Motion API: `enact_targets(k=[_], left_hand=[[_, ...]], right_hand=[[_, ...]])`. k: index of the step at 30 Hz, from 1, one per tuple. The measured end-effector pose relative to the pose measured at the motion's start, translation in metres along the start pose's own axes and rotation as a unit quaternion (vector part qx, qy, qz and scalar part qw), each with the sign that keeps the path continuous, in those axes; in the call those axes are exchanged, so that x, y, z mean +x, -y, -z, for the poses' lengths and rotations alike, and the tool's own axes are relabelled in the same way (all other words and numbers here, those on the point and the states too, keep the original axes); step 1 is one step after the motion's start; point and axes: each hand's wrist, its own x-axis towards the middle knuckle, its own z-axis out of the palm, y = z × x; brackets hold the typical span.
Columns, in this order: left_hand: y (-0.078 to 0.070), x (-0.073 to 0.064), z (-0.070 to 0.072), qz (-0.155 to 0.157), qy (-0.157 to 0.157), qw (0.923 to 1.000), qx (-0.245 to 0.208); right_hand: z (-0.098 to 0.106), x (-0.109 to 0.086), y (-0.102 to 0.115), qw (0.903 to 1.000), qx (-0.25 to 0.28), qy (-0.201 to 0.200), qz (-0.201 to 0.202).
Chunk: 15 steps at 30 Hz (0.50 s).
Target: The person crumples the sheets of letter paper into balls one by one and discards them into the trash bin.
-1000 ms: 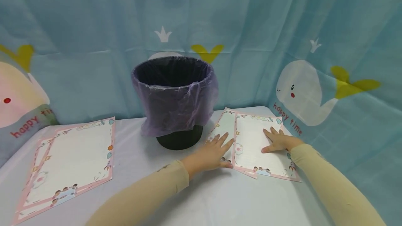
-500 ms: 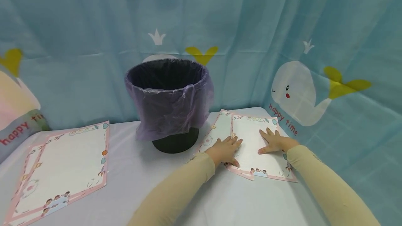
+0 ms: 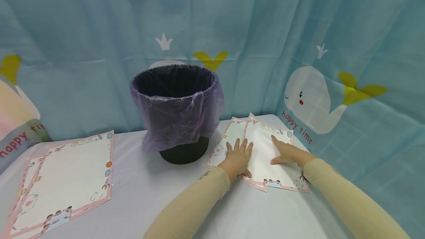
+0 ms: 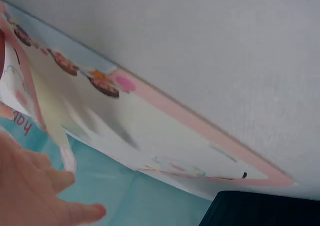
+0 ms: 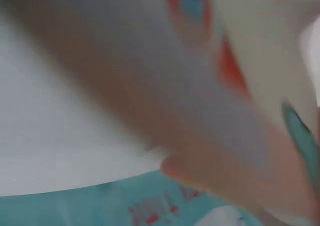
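Observation:
Two white sheets of paper with pink printed borders lie overlapped at the right in the head view. My left hand [image 3: 236, 159] rests over the lower sheet [image 3: 219, 147] and the left border of the upper one, fingers spread. Across the right part of the upper sheet [image 3: 260, 154] reaches my right hand [image 3: 290, 153], index finger and thumb straight and apart; its other fingers are hidden. That sheet bulges, its far left corner raised. In the left wrist view, my left fingers [image 4: 55, 181] show below the tilted sheet [image 4: 135, 131]. The right wrist view is blurred by paper close up.
A dark bin [image 3: 186, 152] with a purple liner bag [image 3: 180, 117] stands just left of the sheets. More bordered sheets [image 3: 71, 180] overlap at the left on the white table [image 3: 139, 194]. A blue curtain [image 3: 116, 95] with whale prints hangs behind and at the right.
My left hand has moved right onto the sheets. My right hand's fingers have drawn together, and the upper sheet has buckled, its far left corner rising. The head view has shifted slightly.

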Motion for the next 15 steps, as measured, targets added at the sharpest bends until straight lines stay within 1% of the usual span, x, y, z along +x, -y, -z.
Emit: enact_targets(k=[3,5,9,11,13,15], left_hand=[[0.001,0.0,-0.001,0.017,0.001,0.9997,0.017],[0.001,0.0,-0.002,0.024,-0.005,0.9992,0.03],[0.005,-0.001,0.0,0.03,-0.026,0.9975,0.058],[0.006,-0.003,0.001,0.027,-0.045,0.9962,0.069],[0.008,-0.005,0.003,0.016,-0.07,0.994,0.082],[0.011,-0.01,0.005,0.0,-0.106,0.9891,0.103]], right_hand=[[-0.001,-0.003,0.013,0.9996,-0.013,-0.025,0.002],[-0.002,-0.005,0.021,0.9984,-0.029,-0.047,0.015],[-0.008,-0.009,0.034,0.992,-0.029,-0.105,0.063],[-0.01,-0.012,0.039,0.9866,-0.015,-0.137,0.088],[-0.009,-0.018,0.044,0.9807,0.013,-0.159,0.112],[-0.005,-0.026,0.049,0.975,0.056,-0.167,0.135]])
